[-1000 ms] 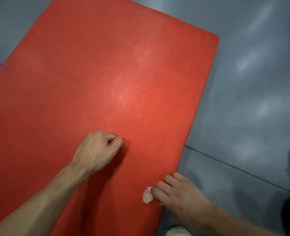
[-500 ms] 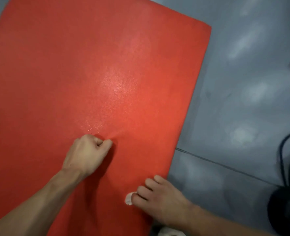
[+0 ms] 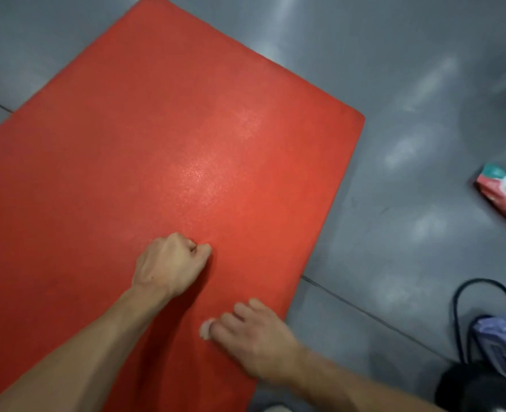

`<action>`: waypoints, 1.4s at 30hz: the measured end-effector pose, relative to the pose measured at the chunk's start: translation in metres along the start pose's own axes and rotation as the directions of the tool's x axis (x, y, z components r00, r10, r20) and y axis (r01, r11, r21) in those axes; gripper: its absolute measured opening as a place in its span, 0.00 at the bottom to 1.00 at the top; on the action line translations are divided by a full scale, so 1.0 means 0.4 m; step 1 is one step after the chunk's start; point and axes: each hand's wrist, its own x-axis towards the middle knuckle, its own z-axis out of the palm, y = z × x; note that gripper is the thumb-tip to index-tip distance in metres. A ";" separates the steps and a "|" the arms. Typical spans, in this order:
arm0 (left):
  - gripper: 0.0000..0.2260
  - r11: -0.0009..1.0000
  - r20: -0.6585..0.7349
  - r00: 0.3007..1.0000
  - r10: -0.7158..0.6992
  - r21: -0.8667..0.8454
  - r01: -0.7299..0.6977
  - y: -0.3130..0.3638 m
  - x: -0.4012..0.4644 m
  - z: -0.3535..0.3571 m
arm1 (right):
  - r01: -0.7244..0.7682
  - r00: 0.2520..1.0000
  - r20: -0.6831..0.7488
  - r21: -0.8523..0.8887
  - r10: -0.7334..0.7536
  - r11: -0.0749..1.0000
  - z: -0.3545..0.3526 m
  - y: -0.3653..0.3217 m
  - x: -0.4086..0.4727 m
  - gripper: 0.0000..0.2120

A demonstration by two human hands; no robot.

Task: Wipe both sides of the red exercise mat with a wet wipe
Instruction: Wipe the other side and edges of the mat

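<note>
Red exercise mat point(image 3: 162, 162) lies flat on grey floor point(image 3: 409, 84), filling centre + left of view, far corner toward 12 o'clock, right edge running from 2 down to 6. Glossy patch mid-mat.

Wet wipe point(image 3: 206, 330): small white wad on the mat near its right edge, at abt 6 o'clock of frame. Right hand point(image 3: 256, 340) lies over it, fingers bent w/ tips on the wad, pressing it to the mat; most of the wipe is hidden under the fingers.

Left hand point(image 3: 171, 263) at 11 o'clock of the right hand, apart from it, balled into a fist, knuckles down on the mat, nothing in it.

Off-mat: wipes pack point(image 3: 504, 193), red/white, blurred, on floor at 3 o'clock. Black cable point(image 3: 459, 307) loops at 4 o'clock, beside a dark bag point(image 3: 483, 385) at lower-right corner.
</note>
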 end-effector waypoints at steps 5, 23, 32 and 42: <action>0.20 0.993 -0.026 0.999 0.021 -0.113 -0.024 -0.019 -0.024 -0.006 | -0.032 0.999 -0.030 -0.111 0.028 0.993 -0.020 0.142 0.051 0.06; 0.24 0.897 -0.090 0.993 -0.073 -0.441 0.026 -0.126 -0.207 -0.096 | -0.092 0.990 0.098 -0.073 0.099 0.993 -0.256 0.252 0.157 0.11; 0.24 0.819 -0.218 0.975 0.041 -0.551 -0.158 -0.021 -0.208 -0.308 | -0.200 0.951 0.194 -0.208 0.241 0.957 -0.662 0.298 0.165 0.16; 0.26 0.790 -0.326 0.945 0.020 -0.574 -0.215 -0.014 -0.184 -0.307 | -0.057 0.916 0.369 -0.263 0.155 0.963 -0.698 0.255 0.254 0.14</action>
